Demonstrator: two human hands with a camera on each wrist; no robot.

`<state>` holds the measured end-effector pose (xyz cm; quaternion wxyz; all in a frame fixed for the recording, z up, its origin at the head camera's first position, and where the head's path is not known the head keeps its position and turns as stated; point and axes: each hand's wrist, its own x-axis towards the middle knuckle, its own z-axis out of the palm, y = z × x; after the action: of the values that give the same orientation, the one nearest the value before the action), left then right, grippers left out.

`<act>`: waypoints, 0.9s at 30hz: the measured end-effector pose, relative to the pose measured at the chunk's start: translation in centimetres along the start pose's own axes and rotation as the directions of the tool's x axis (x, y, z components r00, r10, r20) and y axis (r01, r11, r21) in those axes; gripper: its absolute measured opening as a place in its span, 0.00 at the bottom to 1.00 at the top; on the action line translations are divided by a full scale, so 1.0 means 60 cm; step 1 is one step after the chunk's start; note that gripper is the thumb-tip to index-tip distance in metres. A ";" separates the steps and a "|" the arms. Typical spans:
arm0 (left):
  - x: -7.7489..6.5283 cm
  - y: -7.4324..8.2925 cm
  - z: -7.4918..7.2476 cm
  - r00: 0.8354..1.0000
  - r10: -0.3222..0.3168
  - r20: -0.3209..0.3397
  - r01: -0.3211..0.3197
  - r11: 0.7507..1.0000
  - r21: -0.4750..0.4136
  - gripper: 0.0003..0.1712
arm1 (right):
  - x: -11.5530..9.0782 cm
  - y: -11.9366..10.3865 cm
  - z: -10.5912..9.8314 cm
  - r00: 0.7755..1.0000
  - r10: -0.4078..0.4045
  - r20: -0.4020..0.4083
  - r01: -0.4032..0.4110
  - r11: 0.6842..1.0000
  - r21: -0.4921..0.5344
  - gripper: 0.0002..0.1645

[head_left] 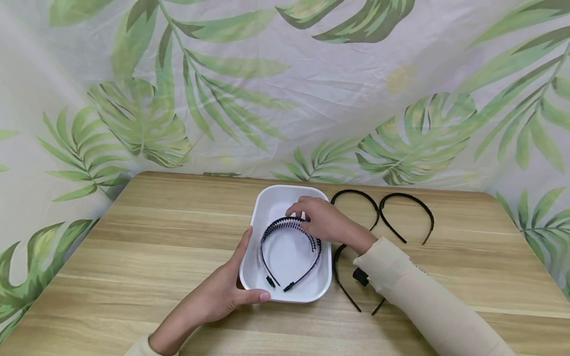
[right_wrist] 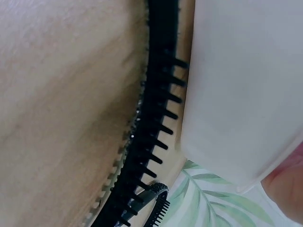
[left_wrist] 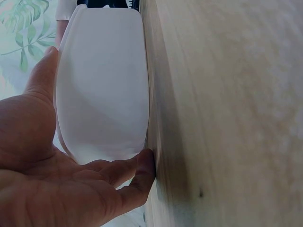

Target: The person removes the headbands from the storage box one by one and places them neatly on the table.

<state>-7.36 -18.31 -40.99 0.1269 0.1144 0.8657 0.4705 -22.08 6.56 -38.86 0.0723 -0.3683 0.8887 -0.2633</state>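
Observation:
A white plastic tray (head_left: pixel 320 291) stands on the table with toothed black headbands (head_left: pixel 267 242) stacked inside it, their open ends toward me. My left hand (head_left: pixel 222 291) grips the tray's near left side, the thumb at the front rim; in the left wrist view the fingers (left_wrist: pixel 142 175) curl against its outer wall. Reaching over the tray's right side, my right hand (head_left: pixel 325 220) pinches the top of a headband in the stack. Its fingertips are partly hidden. The right wrist view shows another toothed black headband (right_wrist: pixel 158 94) close up, on the table beside the tray.
Right of the tray, two more black headbands (head_left: pixel 407 195) lie at the back of the wooden table (head_left: pixel 169 237). Another black headband (head_left: pixel 340 282) lies nearer, partly under the right forearm. A leaf-printed cloth (head_left: pixel 249 109) hangs behind the table.

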 end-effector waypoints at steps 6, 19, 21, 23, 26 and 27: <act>0.000 0.000 -0.001 1.000 -0.007 -0.002 0.007 1.000 0.005 0.75 | -0.002 -0.003 -0.004 1.000 -0.005 0.003 0.005 1.000 0.012 0.22; 0.001 0.000 0.000 1.000 0.009 0.003 -0.009 1.000 -0.020 0.76 | -0.005 -0.009 -0.021 1.000 -0.020 -0.024 0.020 0.999 0.033 0.23; 0.001 0.000 -0.001 1.000 0.008 0.003 -0.008 1.000 -0.021 0.76 | -0.006 -0.012 -0.024 0.999 -0.019 -0.026 0.020 0.999 0.040 0.22; 0.001 0.000 0.000 1.000 0.007 0.004 -0.006 1.000 -0.022 0.76 | -0.006 -0.013 -0.025 0.999 -0.016 -0.028 0.017 0.999 0.044 0.22; 0.001 0.000 0.000 1.000 0.000 0.002 0.000 1.000 -0.017 0.76 | -0.008 -0.013 -0.027 1.000 -0.001 -0.027 0.003 0.999 0.053 0.22; 0.001 0.000 0.000 1.000 -0.001 0.002 0.001 1.000 -0.017 0.76 | -0.008 -0.013 -0.028 1.000 0.004 -0.027 -0.003 0.999 0.052 0.22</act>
<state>-7.43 -18.29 -40.99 0.1290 0.1132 0.8615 0.4778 -21.76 7.12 -37.06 0.0703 -0.3611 0.8831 -0.2912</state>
